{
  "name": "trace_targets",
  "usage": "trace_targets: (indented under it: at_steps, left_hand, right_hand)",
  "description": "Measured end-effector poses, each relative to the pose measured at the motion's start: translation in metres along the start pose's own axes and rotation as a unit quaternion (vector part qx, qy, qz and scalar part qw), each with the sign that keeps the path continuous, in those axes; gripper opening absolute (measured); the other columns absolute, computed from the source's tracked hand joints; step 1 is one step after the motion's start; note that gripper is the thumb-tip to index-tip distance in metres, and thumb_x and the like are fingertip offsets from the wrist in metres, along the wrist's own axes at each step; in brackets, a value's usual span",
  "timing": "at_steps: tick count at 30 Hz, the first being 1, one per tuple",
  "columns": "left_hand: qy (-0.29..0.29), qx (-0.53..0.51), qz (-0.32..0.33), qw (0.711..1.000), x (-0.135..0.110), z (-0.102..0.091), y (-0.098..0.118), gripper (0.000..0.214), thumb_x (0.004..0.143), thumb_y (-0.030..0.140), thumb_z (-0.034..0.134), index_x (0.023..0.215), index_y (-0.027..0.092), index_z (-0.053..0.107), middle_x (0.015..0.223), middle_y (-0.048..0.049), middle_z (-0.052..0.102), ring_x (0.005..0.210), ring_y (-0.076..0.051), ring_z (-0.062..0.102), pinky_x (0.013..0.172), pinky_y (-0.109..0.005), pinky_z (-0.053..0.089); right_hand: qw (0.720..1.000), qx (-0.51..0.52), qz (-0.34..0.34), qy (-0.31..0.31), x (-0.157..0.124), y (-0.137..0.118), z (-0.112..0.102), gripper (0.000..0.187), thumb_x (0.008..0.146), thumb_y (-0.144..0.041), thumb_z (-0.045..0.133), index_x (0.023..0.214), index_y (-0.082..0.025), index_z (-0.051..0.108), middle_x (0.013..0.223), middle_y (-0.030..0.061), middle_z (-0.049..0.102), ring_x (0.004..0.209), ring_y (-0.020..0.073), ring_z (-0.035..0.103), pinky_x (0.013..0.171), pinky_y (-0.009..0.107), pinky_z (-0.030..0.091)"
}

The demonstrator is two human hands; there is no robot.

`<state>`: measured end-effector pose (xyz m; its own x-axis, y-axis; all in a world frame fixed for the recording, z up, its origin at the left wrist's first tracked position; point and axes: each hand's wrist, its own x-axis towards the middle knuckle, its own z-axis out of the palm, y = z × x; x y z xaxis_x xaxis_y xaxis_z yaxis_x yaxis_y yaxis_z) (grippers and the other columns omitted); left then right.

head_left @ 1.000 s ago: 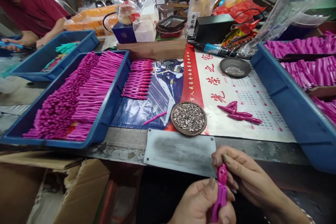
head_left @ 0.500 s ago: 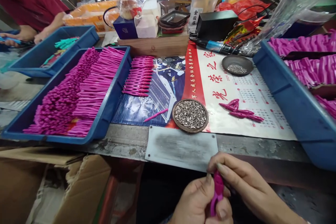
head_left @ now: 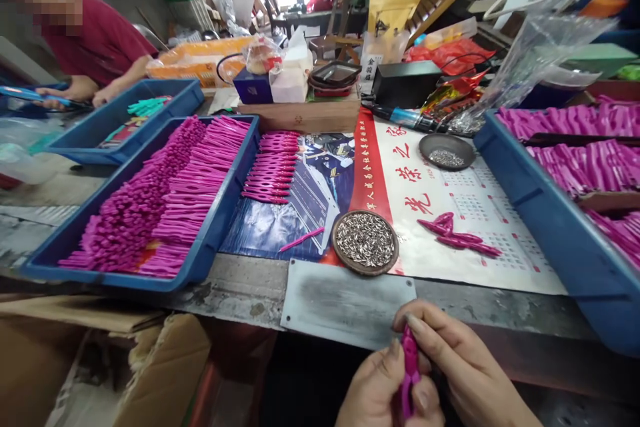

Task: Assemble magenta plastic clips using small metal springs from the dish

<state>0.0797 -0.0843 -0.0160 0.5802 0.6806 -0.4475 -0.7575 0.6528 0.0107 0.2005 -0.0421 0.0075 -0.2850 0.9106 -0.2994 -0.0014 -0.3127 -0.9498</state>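
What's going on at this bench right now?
A person holds one magenta plastic piece between both hands, left hand and right hand, at the near table edge. Just ahead sits a round dish of small metal parts, with a blue tray of matching pieces to its left and a blue bin of them to its right. A second person works at the far left.

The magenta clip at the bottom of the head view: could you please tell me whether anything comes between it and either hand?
Nothing visible does. The left hand and the right hand both grip the magenta clip directly, with bare fingers on its plastic. They hold it just in front of the metal plate at the table edge.
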Motion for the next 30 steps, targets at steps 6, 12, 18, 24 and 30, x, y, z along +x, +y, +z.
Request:
trace_targets:
  at_steps: [6, 12, 18, 24, 30]
  left_hand:
    - [-0.064, 0.038, 0.016, 0.997, 0.005, 0.001, 0.016, 0.036, 0.075, 0.049, 0.076, 0.083, 0.016, 0.066, 0.056, 0.0045, 0.050, 0.037, -0.004, 0.037, 0.039, -0.018, 0.028]
    - [-0.103, 0.063, 0.066, 0.991, 0.016, 0.008, 0.031, 0.042, 0.068, 0.054, 0.080, 0.076, 0.015, 0.067, 0.045, 0.0063, 0.044, 0.030, -0.004, 0.032, 0.035, -0.020, 0.016]
    - [-0.126, 0.038, 0.046, 0.990, 0.004, 0.017, 0.053, 0.031, 0.072, 0.045, 0.080, 0.084, 0.017, 0.072, 0.057, 0.0048, 0.052, 0.035, -0.001, 0.032, 0.037, -0.017, 0.019]
    - [-0.101, 0.033, 0.052, 0.993, 0.001, 0.003, 0.057, 0.032, 0.069, 0.044, 0.083, 0.082, 0.016, 0.073, 0.052, 0.0064, 0.044, 0.034, -0.001, 0.032, 0.038, -0.017, 0.017]
    - [-0.103, 0.028, 0.067, 0.992, 0.008, -0.010, 0.052, 0.036, 0.066, 0.048, 0.084, 0.080, 0.017, 0.075, 0.048, 0.0060, 0.042, 0.034, -0.003, 0.036, 0.040, -0.019, 0.016]
  right_hand:
    - [0.998, -0.040, -0.024, -0.044, 0.017, -0.022, 0.003, 0.038, 0.094, -0.053, 0.055, 0.078, -0.019, 0.059, 0.070, 0.0003, 0.052, 0.063, 0.0139, 0.047, 0.055, 0.022, 0.039]
    - [0.986, -0.119, -0.071, -0.090, 0.039, -0.040, -0.004, 0.040, 0.097, -0.052, 0.048, 0.082, -0.018, 0.062, 0.068, 0.0006, 0.054, 0.059, 0.0137, 0.050, 0.053, 0.023, 0.043]
    - [0.833, -0.505, -0.222, -0.035, 0.101, -0.058, -0.014, 0.018, 0.095, -0.023, 0.047, 0.105, -0.018, 0.061, 0.099, 0.0102, 0.066, 0.085, 0.0221, 0.064, 0.075, 0.032, 0.049]
    - [0.779, -0.590, -0.205, -0.042, 0.131, -0.044, -0.003, 0.017, 0.086, -0.007, 0.048, 0.076, -0.016, 0.059, 0.077, 0.0097, 0.063, 0.065, 0.0207, 0.059, 0.059, 0.028, 0.039]
    - [0.794, -0.569, -0.211, -0.040, 0.127, -0.050, -0.005, 0.022, 0.092, -0.016, 0.043, 0.076, -0.017, 0.057, 0.078, 0.0093, 0.062, 0.071, 0.0226, 0.060, 0.065, 0.030, 0.041]
